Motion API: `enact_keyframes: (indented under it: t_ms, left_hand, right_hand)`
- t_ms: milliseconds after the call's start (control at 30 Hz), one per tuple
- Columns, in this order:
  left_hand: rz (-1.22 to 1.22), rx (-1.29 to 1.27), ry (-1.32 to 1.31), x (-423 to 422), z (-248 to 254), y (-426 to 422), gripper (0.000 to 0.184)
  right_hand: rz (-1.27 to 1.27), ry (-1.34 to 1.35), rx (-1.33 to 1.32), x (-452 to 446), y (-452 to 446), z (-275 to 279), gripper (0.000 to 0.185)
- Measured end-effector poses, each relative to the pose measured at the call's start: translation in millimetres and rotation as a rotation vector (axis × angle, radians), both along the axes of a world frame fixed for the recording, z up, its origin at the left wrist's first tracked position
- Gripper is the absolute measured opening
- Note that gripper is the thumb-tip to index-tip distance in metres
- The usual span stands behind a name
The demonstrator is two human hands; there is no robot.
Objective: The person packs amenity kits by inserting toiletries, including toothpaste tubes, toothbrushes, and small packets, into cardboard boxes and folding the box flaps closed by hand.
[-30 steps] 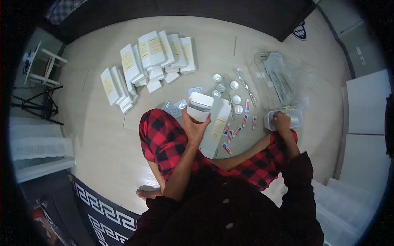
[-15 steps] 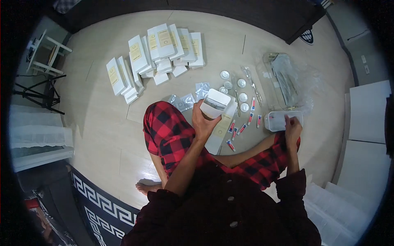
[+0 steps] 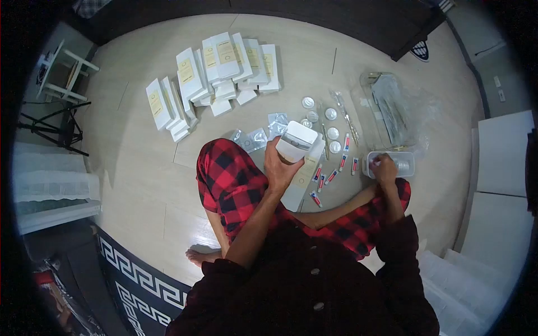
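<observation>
My left hand (image 3: 282, 169) is wrapped round a white box (image 3: 291, 150) whose top is open, with something grey showing inside. Beneath it a flat white box with a yellow label (image 3: 301, 178) lies on the floor. My right hand (image 3: 385, 169) is closed over the left part of a clear plastic tub (image 3: 413, 163); what its fingers hold, if anything, is hidden. Between my hands are several small red and white tubes (image 3: 332, 176) and several round silver packets (image 3: 333, 133). Clear sachets (image 3: 257, 139) lie left of the held box.
Stacked white labelled boxes (image 3: 223, 59) stand at the back left. A clear bin (image 3: 367, 120) with grey packets sits at the back right beside crumpled plastic. Thin wrapped sticks (image 3: 346, 117) lie near it. My crossed legs (image 3: 232, 173) frame the front.
My right hand has gone from the right side of the tub to its left side, uncovering round items there. The view has shifted since the earliest frame. My left hand still holds the box.
</observation>
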State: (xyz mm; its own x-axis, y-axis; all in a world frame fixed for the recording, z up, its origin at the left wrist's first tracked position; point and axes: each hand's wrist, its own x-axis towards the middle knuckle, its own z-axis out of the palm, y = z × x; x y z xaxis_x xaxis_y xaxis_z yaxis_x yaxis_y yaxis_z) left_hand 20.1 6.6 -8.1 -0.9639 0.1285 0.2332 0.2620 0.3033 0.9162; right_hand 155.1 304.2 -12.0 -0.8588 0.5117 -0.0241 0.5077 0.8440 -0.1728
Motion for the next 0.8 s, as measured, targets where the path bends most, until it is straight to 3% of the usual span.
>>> enact_keyframes:
  t_ms: [100, 167, 300, 400, 467, 633, 700, 733, 767, 800]
  left_hand:
    - [0.023, -0.018, -0.004, 0, 3, 1, 0.074]
    - [0.002, -0.011, 0.033, 0, 0, 2, 0.074]
    - [-0.038, -0.039, 0.105, 0, 1, 3, 0.074]
    - [-0.023, -0.036, 0.077, 1, 3, 2, 0.073]
    - [-0.018, -0.015, 0.080, 0, 4, 1, 0.073]
    - [-0.001, -0.009, 0.100, 0, 5, 1, 0.072]
    - [-0.019, 0.005, 0.084, 1, 5, 3, 0.072]
    - [-0.021, 0.007, 0.085, 1, 5, 4, 0.072]
    - [-0.019, 0.007, 0.072, 1, 4, 4, 0.072]
    - [-0.016, 0.005, 0.059, 1, 3, 5, 0.072]
  right_hand:
    - [0.010, 0.200, -0.044, 11, 4, 18, 0.025]
    - [-0.257, 0.236, -0.291, 10, -3, 52, 0.023]
    - [-0.210, 0.451, -0.297, 1, -23, 80, 0.017]
    - [-0.320, 0.387, -0.518, -5, -16, 67, 0.014]
    - [-0.352, 0.493, -0.991, -1, -2, 29, 0.013]
    - [-0.348, 0.680, -0.827, -14, -49, 47, 0.012]
    - [-0.230, 0.531, -0.598, -11, -50, 36, 0.010]
    - [-0.121, 0.446, -0.722, -13, -55, 27, 0.010]
    - [0.018, 0.214, -0.614, -13, -61, 18, 0.010]
    - [0.126, 0.225, -0.665, -15, -65, -6, 0.016]
